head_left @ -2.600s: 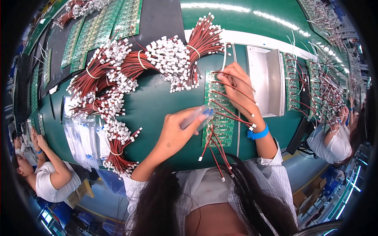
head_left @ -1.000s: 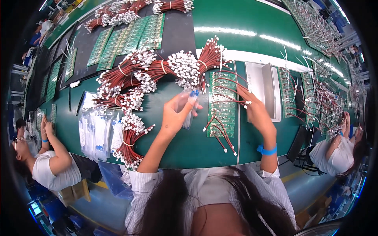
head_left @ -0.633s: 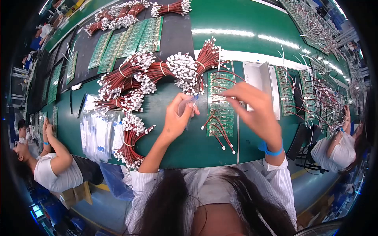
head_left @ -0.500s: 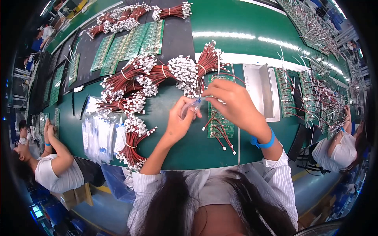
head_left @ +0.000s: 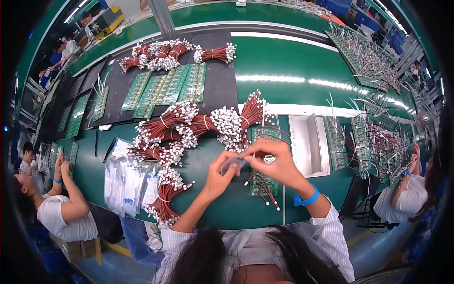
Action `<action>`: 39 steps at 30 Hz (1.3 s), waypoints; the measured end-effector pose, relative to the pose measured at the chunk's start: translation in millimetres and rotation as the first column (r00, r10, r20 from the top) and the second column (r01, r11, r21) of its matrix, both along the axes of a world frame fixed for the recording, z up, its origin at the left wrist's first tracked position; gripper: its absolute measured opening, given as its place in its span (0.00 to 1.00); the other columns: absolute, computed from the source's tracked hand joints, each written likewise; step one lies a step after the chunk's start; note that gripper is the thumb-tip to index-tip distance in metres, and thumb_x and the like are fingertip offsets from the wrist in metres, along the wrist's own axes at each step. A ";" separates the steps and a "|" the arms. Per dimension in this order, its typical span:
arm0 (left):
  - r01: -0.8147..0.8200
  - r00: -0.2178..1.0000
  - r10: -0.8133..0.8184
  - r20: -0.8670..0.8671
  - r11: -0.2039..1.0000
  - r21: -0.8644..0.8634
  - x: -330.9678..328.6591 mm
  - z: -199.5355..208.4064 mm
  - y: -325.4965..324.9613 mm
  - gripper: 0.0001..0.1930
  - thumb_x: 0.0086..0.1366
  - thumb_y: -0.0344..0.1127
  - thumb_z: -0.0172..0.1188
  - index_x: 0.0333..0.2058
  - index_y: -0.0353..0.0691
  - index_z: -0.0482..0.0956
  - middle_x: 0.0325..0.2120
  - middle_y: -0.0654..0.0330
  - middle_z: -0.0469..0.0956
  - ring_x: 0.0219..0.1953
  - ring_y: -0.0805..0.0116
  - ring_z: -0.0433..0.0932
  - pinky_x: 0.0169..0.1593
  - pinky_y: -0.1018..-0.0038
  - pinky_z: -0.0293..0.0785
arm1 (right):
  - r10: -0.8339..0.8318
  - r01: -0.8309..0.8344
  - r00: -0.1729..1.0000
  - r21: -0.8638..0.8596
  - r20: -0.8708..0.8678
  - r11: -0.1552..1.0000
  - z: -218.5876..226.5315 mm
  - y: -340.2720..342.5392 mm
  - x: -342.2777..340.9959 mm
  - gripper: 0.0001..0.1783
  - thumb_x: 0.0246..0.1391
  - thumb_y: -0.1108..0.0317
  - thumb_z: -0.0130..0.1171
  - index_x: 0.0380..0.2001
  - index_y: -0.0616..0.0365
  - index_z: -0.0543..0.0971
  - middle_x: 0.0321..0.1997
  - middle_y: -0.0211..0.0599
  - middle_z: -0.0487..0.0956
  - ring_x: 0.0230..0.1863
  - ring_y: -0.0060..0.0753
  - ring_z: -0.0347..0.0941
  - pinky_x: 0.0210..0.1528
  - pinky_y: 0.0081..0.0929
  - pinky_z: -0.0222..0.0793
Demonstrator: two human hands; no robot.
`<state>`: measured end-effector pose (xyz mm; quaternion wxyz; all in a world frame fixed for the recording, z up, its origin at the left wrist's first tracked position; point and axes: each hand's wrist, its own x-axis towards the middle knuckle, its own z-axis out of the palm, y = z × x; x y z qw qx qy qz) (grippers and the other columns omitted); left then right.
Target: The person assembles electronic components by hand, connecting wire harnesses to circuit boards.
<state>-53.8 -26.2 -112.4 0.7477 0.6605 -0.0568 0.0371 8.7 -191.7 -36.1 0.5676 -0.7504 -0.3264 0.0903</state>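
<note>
Above the near middle of the table, my left hand (head_left: 219, 179) is closed round a small clear plastic bag (head_left: 231, 165) with some blue at its top. My right hand (head_left: 278, 163) pinches with thumb and forefinger at the bag's upper edge, so both hands meet there. Behind and partly under my right hand lies a green circuit board (head_left: 258, 188) with red-and-black wires ending in white plugs. Just beyond my hands are banded bundles of red-and-black wires (head_left: 204, 124) with white connectors. What the bag holds, if anything, is too small to make out.
Flat clear bags with white and blue contents (head_left: 124, 187) lie at the left. A metal fixture (head_left: 309, 144) stands right of the board. Wired boards (head_left: 366, 137) fill the right side, and bare green boards (head_left: 165, 90) rest on a black mat. Co-workers sit on both sides.
The view has tilted up, so the table appears lower in the picture. My right hand has come down closer to my left, its fingers now at the bag's edge.
</note>
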 end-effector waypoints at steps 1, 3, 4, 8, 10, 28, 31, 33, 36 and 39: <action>-0.016 1.000 0.016 -0.017 1.000 0.013 0.0 -0.7 -0.5 0.07 0.63 0.25 0.48 0.39 0.34 0.70 0.23 0.63 0.72 0.26 0.79 0.70 0.30 0.80 0.66 | 0.020 -0.016 0.996 0.051 -0.084 0.999 -2.4 -0.2 -1.7 0.04 0.45 0.78 0.58 0.28 0.62 0.78 0.28 0.32 0.77 0.27 0.18 0.72 0.28 0.15 0.68; -0.033 0.999 0.033 -0.011 0.999 0.001 0.2 -0.7 -1.9 0.07 0.62 0.25 0.49 0.38 0.35 0.72 0.24 0.63 0.73 0.25 0.79 0.70 0.29 0.80 0.66 | 0.068 -0.061 0.993 0.082 -0.091 0.995 -4.7 -0.7 -3.5 0.05 0.48 0.78 0.56 0.31 0.65 0.77 0.29 0.34 0.77 0.29 0.21 0.74 0.31 0.16 0.71; -0.057 0.998 0.057 -0.012 0.998 -0.013 -1.3 0.0 -2.5 0.07 0.61 0.25 0.51 0.38 0.35 0.74 0.24 0.62 0.74 0.24 0.78 0.70 0.29 0.80 0.66 | 0.148 -0.092 0.945 0.198 -0.291 0.976 -4.6 0.7 -5.9 0.05 0.50 0.78 0.55 0.32 0.66 0.76 0.29 0.38 0.78 0.30 0.24 0.76 0.32 0.19 0.73; -0.253 0.945 0.209 0.250 0.954 0.160 0.7 -5.8 -1.2 0.07 0.57 0.23 0.54 0.35 0.35 0.76 0.23 0.59 0.74 0.21 0.73 0.70 0.28 0.78 0.66 | 0.300 -0.095 0.799 0.383 -0.521 0.919 -7.7 2.9 -11.1 0.06 0.53 0.79 0.52 0.34 0.72 0.74 0.32 0.51 0.78 0.33 0.36 0.78 0.36 0.27 0.77; -0.400 0.837 0.163 0.522 0.834 0.380 3.6 2.7 4.7 0.10 0.50 0.21 0.57 0.34 0.37 0.78 0.23 0.57 0.74 0.20 0.67 0.70 0.26 0.75 0.65 | 0.329 -0.080 0.756 0.419 -0.566 0.904 -5.7 1.2 -11.5 0.06 0.53 0.79 0.51 0.34 0.72 0.73 0.32 0.54 0.78 0.34 0.37 0.78 0.36 0.27 0.77; -0.663 0.622 0.161 0.766 0.629 0.406 6.0 5.9 11.3 0.18 0.41 0.20 0.58 0.36 0.36 0.78 0.17 0.58 0.69 0.18 0.62 0.67 0.22 0.71 0.62 | 0.162 0.085 0.862 0.451 -0.481 0.888 15.8 -60.0 -4.1 0.02 0.49 0.79 0.55 0.25 0.69 0.75 0.27 0.37 0.74 0.28 0.28 0.73 0.32 0.23 0.74; -0.622 0.660 0.175 0.731 0.672 0.401 8.2 3.5 7.4 0.17 0.42 0.19 0.59 0.36 0.35 0.78 0.17 0.57 0.70 0.18 0.62 0.67 0.23 0.71 0.63 | 0.059 0.299 0.792 0.470 -0.608 0.831 10.0 -75.3 6.1 0.05 0.51 0.75 0.55 0.29 0.66 0.75 0.27 0.36 0.75 0.29 0.26 0.74 0.33 0.25 0.75; -0.604 0.677 0.177 0.714 0.687 0.403 8.8 1.1 5.2 0.17 0.43 0.19 0.59 0.35 0.34 0.78 0.17 0.57 0.70 0.18 0.62 0.67 0.23 0.71 0.63 | 0.014 0.340 0.785 0.449 -0.620 0.826 4.5 -78.0 7.2 0.05 0.52 0.74 0.55 0.30 0.66 0.75 0.27 0.36 0.75 0.30 0.26 0.74 0.34 0.25 0.75; -0.601 0.691 0.195 0.696 0.691 0.403 6.6 -0.1 4.0 0.16 0.44 0.18 0.60 0.35 0.34 0.78 0.17 0.57 0.70 0.18 0.62 0.67 0.23 0.71 0.63 | -0.069 0.386 0.795 0.414 -0.603 0.824 -5.2 -78.9 7.8 0.05 0.52 0.74 0.55 0.30 0.66 0.74 0.28 0.36 0.75 0.32 0.27 0.75 0.36 0.26 0.76; -0.594 0.700 0.207 0.683 0.699 0.397 5.5 -3.0 2.2 0.15 0.44 0.18 0.61 0.35 0.35 0.78 0.17 0.57 0.70 0.18 0.62 0.66 0.23 0.71 0.63 | -0.278 0.480 0.828 0.356 -0.487 0.802 -19.2 -85.2 8.2 0.05 0.52 0.75 0.54 0.30 0.68 0.74 0.30 0.37 0.75 0.33 0.27 0.75 0.37 0.26 0.76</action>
